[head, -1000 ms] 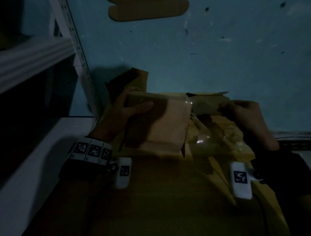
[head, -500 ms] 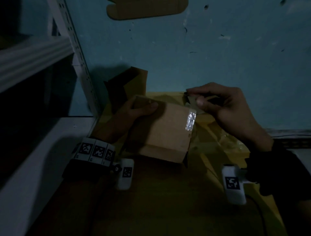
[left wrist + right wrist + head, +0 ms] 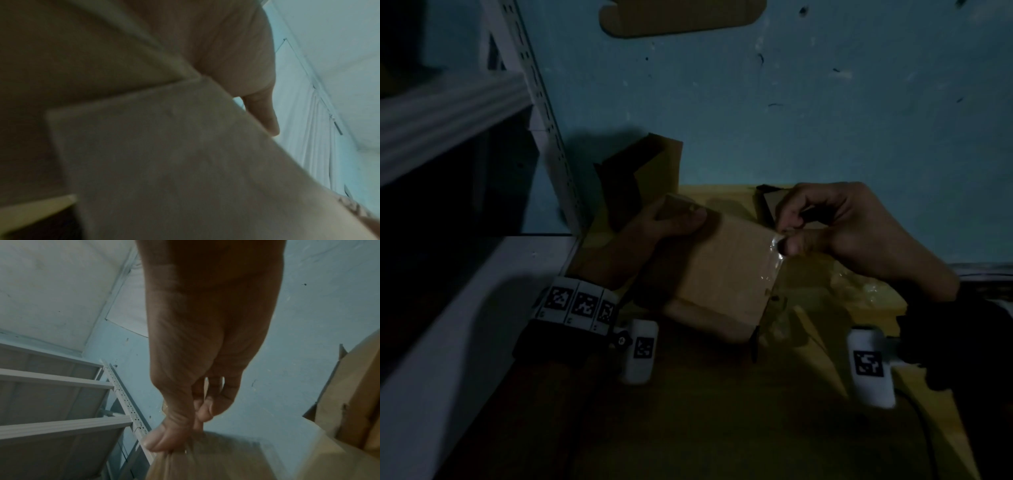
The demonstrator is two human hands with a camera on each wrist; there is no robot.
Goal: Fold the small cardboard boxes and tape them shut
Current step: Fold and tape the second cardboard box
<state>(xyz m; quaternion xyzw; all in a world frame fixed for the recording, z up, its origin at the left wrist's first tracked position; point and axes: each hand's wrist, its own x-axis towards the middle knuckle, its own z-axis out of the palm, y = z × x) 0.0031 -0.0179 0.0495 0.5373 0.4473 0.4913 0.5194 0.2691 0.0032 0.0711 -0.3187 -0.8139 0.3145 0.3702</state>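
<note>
A small folded cardboard box [image 3: 722, 270] is held up in the middle of the head view. My left hand [image 3: 654, 233] grips its far left corner, thumb [image 3: 688, 216] on the top face. A strip of clear tape [image 3: 774, 260] runs down the box's right edge. My right hand [image 3: 835, 229] pinches the top end of that tape at the box's far right corner, thumb and fingers curled. In the right wrist view the thumb [image 3: 162, 438] presses shiny tape onto the box [image 3: 236, 459]. The left wrist view is filled by the box [image 3: 164, 162] and my palm [image 3: 226, 48].
A white metal shelf rack [image 3: 530, 113] stands at the left against a blue wall [image 3: 791, 120]. Flat and half-folded cardboard [image 3: 654, 164] lies behind the box. Crumpled clear plastic [image 3: 859, 284] sits on cardboard sheets at the right. A cardboard piece [image 3: 681, 17] hangs on the wall.
My right hand came in from the right and brought tape to the box's right edge, then moved down to pinch it at the far corner. The left hand kept holding the box.
</note>
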